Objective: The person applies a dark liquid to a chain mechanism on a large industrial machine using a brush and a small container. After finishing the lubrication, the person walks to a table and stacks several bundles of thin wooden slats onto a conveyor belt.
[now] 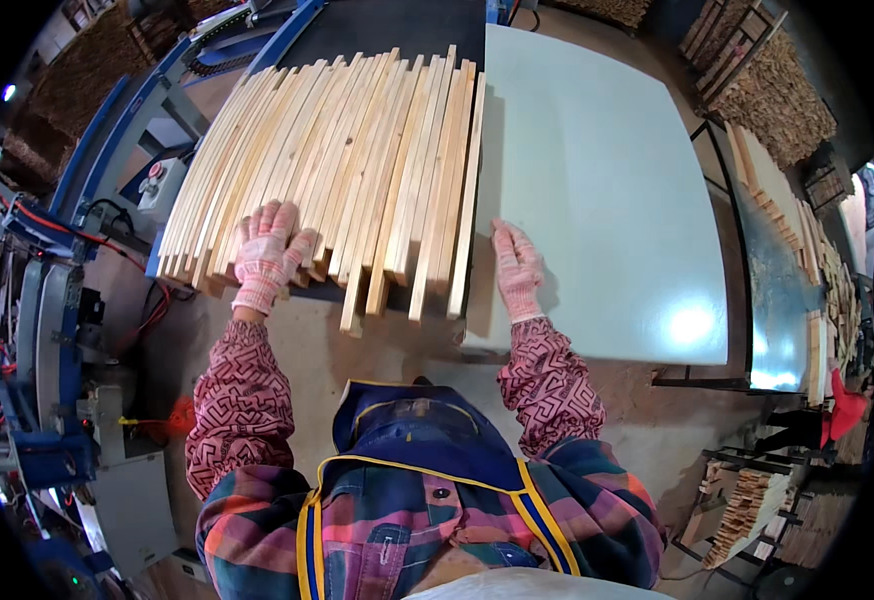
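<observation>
Several long pale wooden slats (357, 160) lie side by side on a dark belt, their near ends jutting unevenly over the edge. My left hand (265, 255), in a pink knit glove, rests flat with fingers spread on the near ends of the left slats. My right hand (517, 268), gloved the same, lies flat on the pale green table (607, 200), its fingers beside the rightmost slat's edge. Neither hand grips anything.
A blue machine frame (117, 140) with red cables and a button box (162, 180) stands on the left. Stacks of wooden pieces (777, 90) fill racks on the right. More slat bundles (742, 510) sit at lower right. Concrete floor lies below.
</observation>
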### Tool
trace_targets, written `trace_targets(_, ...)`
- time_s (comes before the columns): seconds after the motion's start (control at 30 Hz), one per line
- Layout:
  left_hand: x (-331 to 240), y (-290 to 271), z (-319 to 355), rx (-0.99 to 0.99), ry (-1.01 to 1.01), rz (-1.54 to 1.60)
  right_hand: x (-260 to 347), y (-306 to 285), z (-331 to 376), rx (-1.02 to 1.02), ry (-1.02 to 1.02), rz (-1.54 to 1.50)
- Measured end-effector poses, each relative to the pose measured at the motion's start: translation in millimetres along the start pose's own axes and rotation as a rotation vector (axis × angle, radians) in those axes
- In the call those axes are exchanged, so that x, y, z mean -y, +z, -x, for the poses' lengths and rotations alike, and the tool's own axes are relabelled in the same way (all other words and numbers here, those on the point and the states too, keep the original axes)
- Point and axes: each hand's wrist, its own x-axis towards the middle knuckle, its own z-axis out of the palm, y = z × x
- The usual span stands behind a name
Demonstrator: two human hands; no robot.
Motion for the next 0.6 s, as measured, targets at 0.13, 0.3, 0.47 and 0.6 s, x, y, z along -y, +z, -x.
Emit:
trace_targets(0.13, 4.2, -14.4, 26.1, 0.081, 0.048, 0.102, 27.7, 2.4, -3.8, -0.003, 0.107, 0.036)
trace_targets(0.3, 20.2, -12.9, 38.9, 0.003, 0.123, 0.107, 32.9, 17.5, -23.4, -0.158, 0.267, -0.289)
trace_targets(0.47, 0.2, -12.3, 34.6, -0.03, 0.153, 0.009, 25.7, 60.5, -98.0, 0.111, 0.032, 0.164)
trace_targets(0.6, 5.1, -33.7, 24.8, 0.027, 0.294, 0.195, 37.4, 90.6, -144.4, 0.219, 0.288, -0.114)
